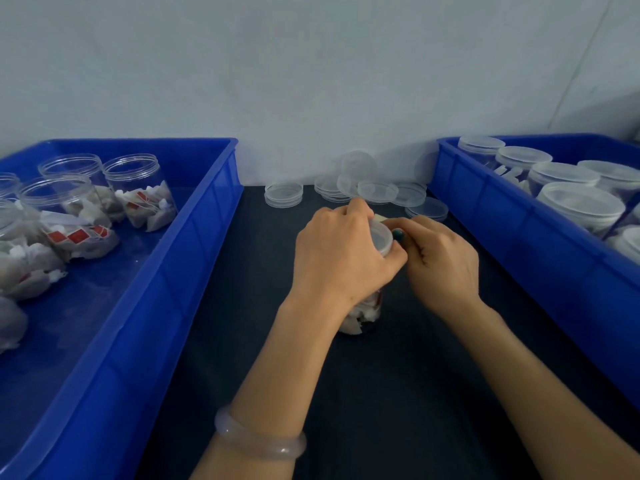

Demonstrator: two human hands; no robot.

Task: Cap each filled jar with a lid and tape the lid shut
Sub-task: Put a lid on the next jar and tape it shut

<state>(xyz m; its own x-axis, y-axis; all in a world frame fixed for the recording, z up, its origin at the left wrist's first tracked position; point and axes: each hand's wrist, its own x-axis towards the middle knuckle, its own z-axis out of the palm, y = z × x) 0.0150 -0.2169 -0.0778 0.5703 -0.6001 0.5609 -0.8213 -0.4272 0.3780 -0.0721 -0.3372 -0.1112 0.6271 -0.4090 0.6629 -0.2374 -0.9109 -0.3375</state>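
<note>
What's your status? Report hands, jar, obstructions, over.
Left hand grips lid on filled jar. Right hand pinches pale strip at lid's rim, likely tape. Spare lids lie behind, apart from hands.

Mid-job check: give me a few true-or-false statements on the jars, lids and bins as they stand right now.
1. The jar on the table has a lid on it. True.
2. The left hand grips that lid. True.
3. Every jar in view is capped. False: the open jars in the left bin have no lids.
4. Spare lids lie inside a bin. False: loose lids lie on the table; the right bin holds capped jars.
</note>
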